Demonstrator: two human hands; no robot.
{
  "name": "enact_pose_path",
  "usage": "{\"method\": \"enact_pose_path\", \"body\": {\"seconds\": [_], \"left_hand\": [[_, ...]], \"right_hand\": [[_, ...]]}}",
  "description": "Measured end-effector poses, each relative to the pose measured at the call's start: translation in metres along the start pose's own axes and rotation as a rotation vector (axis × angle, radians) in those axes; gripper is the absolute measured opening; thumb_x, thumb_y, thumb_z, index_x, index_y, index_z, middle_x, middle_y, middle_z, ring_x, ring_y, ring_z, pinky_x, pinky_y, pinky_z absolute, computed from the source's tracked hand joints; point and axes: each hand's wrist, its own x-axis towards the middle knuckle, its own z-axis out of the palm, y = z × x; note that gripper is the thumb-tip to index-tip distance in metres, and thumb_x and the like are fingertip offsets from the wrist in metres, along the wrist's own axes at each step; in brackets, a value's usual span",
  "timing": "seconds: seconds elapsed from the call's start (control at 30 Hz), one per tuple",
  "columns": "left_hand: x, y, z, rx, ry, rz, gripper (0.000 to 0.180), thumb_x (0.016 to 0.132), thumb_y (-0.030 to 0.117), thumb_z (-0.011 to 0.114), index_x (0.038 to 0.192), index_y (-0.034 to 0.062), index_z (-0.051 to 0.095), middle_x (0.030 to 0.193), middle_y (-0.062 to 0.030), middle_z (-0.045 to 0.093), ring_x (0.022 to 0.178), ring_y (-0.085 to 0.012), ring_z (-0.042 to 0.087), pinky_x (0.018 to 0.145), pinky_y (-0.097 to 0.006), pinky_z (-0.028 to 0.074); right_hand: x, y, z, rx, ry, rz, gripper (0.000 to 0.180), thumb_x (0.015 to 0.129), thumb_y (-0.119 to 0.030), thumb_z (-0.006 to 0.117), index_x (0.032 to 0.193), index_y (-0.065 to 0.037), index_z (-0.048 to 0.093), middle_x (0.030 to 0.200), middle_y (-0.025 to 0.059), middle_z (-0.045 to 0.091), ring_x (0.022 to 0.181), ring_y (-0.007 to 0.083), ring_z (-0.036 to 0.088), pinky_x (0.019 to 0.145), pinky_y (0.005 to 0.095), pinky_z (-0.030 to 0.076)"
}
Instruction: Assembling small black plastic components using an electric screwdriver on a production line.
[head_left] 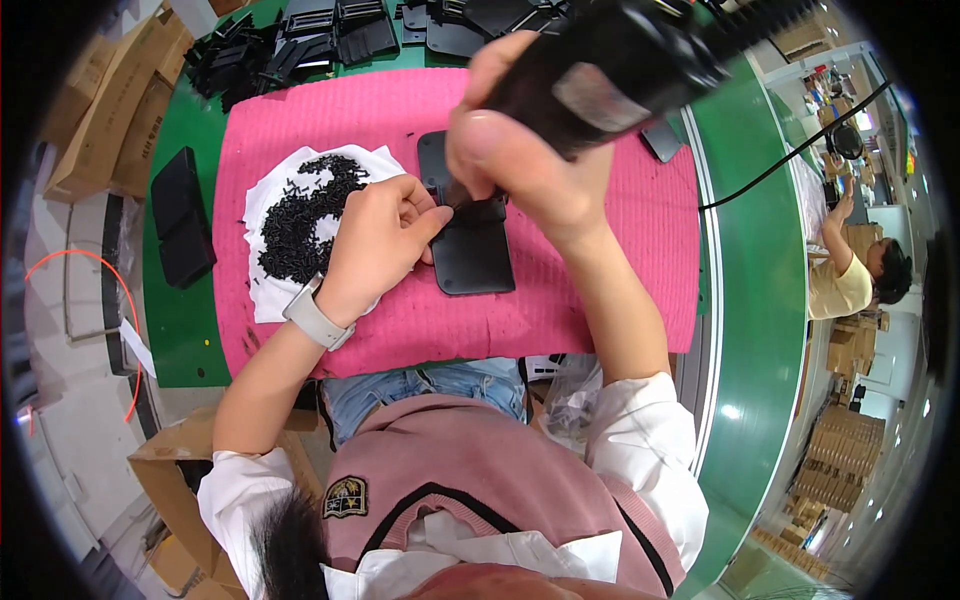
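The black plate (470, 250) is lying on the pink mat (560, 290), its long axis running away from the person, and both hands are meeting over its far end. The right hand (520, 160) is clamping around a dark driver (610, 70), which is slanting down from the upper right so its tip is touching the plate's far end. The left hand (380, 240), just left of the plate, is pinching its fingers together at that same spot; whether a screw sits between them I cannot tell. One heap of black screws (300, 220) is lying on a white cloth (270, 295) left of the plate. One plate, one driver, two hands.
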Motion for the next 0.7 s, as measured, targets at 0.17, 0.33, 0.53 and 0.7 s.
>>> {"method": "enact_pose_path", "body": {"seconds": [0.17,0.33,0.53,0.7], "left_hand": [[-0.001,-0.004,0.001,0.039,0.065,0.047,0.017,0.080,0.005,0.066,0.072,-0.0057,0.056,0.055,-0.0111,0.060,0.046,-0.0149,0.061,0.044,-0.026,0.044],[-0.002,-0.001,0.002,0.086,0.055,0.026,0.018,0.081,0.005,0.066,0.071,-0.0050,0.055,0.055,-0.0111,0.059,0.046,-0.0160,0.062,0.045,-0.027,0.044],[-0.002,-0.001,0.002,0.102,0.057,0.036,0.019,0.081,0.006,0.066,0.071,-0.0045,0.054,0.054,-0.0108,0.059,0.046,-0.0158,0.061,0.044,-0.027,0.044],[-0.003,-0.002,0.002,0.106,0.054,0.046,0.019,0.081,0.006,0.066,0.071,-0.0045,0.055,0.054,-0.0112,0.059,0.045,-0.0162,0.061,0.045,-0.027,0.044]], "right_hand": [[0.011,0.000,0.010,-0.090,-0.033,-0.099,0.019,0.074,-0.006,0.069,0.086,0.002,0.056,0.063,0.0043,0.054,0.048,0.0093,0.052,0.043,0.0222,0.040],[0.011,-0.001,0.011,-0.044,-0.012,0.004,0.020,0.073,-0.004,0.068,0.088,0.002,0.055,0.064,0.0046,0.055,0.046,0.0096,0.052,0.042,0.0232,0.041],[0.013,0.004,0.012,-0.020,-0.035,-0.039,0.020,0.073,-0.004,0.068,0.088,0.003,0.055,0.063,0.0048,0.054,0.046,0.0094,0.050,0.042,0.0230,0.040],[0.014,0.007,0.009,0.002,-0.070,-0.024,0.019,0.073,-0.004,0.068,0.086,0.003,0.055,0.063,0.0047,0.053,0.045,0.0090,0.049,0.041,0.0227,0.039]]}}
